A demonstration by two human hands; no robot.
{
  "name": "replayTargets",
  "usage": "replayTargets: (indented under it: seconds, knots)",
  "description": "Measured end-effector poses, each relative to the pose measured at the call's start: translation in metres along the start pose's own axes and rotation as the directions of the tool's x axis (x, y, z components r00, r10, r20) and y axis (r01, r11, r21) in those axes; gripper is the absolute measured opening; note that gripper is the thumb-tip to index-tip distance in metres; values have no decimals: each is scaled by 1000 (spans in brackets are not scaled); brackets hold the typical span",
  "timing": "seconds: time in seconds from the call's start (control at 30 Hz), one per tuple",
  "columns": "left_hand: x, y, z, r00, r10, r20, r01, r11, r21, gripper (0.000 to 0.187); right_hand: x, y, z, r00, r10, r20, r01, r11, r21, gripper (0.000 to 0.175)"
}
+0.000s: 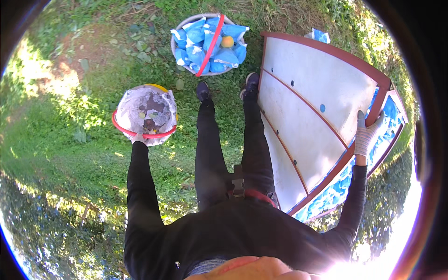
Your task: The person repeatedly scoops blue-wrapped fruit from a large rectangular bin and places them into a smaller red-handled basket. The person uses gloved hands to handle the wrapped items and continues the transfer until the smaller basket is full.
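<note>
My left hand, in a light glove, grips the red handle of a round bucket at the left. The bucket has a pale, worn lining with a few leaves and dark patches inside. My right hand, in a striped knit glove, rests on the reddish-brown metal rim of a white-sided cart or trailer, thumb and fingers spread over the rim. Blue paper bags fill the cart. Beyond my feet stands a second bucket with a red handle, full of blue bags and one orange-yellow fruit.
Grass and low weeds cover the ground. A loose blue bag lies beyond the cart's far side. The cart stands close along my right leg and right shoe. Trees or bushes surround the area.
</note>
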State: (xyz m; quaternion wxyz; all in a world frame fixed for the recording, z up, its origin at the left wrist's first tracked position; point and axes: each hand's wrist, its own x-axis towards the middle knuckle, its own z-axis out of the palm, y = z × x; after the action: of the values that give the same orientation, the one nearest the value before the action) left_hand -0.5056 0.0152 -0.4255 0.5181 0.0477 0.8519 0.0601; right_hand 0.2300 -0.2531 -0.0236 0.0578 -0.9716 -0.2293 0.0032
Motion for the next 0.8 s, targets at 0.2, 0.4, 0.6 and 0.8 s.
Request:
replayTargets:
  seconds: [0.2,0.4,0.6,0.8]
  knots:
    - [60,-38,32,989,-25,148,20,999,37,35,-8,-3,-14,995,-89,-41,77,966,-247,83]
    - [72,-79,101,876,24,481,-471,258,844,40,-6,-1,11,1000,21,-18,-20,1000,16,81]
    - [-38,-49,232,777,596,202,-500,391,773,52,-8,7,20,996,89,-25,-88,995,51,81]
    - [-115,-10,448,363,450,816,-932,151,330,62,-6,7,18,995,101,1,-99,980,174,79]
